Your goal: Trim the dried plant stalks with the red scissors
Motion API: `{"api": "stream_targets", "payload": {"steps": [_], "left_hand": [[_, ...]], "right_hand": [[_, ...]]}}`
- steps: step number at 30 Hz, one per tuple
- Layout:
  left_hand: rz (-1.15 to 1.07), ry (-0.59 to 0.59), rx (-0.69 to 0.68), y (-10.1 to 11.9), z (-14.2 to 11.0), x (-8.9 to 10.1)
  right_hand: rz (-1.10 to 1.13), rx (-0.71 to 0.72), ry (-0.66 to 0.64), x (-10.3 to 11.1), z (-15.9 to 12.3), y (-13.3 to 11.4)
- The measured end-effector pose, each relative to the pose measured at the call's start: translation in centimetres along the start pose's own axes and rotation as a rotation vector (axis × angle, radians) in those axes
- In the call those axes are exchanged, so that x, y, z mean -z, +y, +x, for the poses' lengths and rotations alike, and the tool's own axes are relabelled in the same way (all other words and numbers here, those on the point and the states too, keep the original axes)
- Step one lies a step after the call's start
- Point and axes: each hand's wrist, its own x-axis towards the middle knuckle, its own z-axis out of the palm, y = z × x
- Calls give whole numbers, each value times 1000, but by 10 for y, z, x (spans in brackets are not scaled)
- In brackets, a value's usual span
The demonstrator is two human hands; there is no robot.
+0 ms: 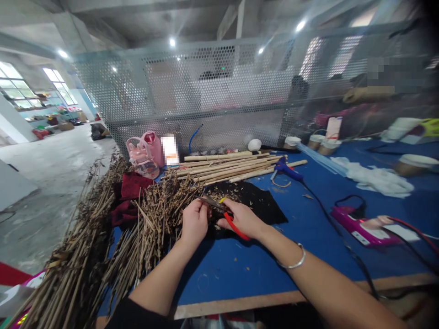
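My right hand (242,220) is closed around pruning shears (230,224) with a red handle and a bit of yellow near the pivot. Their dark blades point left, at the fingertips of my left hand (195,223). That hand is closed in a pinch, and whatever lies between its fingers is too small or hidden to make out. Beside it on the left spreads a heap of dried stems (154,228) with brown, crumbly tops. Under both hands lies a black cloth (264,203) strewn with plant bits.
Pale wooden sticks (233,165) lie behind the cloth. A blue glue gun (288,170) trails a cord past a magenta power strip (360,226). A taller bundle of dried stalks (78,237) is at the left. A perforated metal screen (212,91) borders the blue table (233,278).
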Motion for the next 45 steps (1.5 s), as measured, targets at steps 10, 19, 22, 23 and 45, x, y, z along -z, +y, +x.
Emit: {"api": "stream_targets", "payload": {"steps": [10, 19, 22, 23, 45], "left_hand": [[210, 24, -35, 3, 0, 5], [239, -11, -25, 0, 2, 6], [288, -27, 28, -5, 4, 5], [310, -21, 41, -7, 5, 5], [949, -246, 124, -3, 12, 29]], "right_hand": [[-17, -68, 43, -4, 0, 2], [-57, -125, 23, -3, 4, 9], [-11, -132, 36, -1, 6, 15], [33, -127, 36, 1, 7, 18], [340, -180, 304, -4, 17, 44]]}}
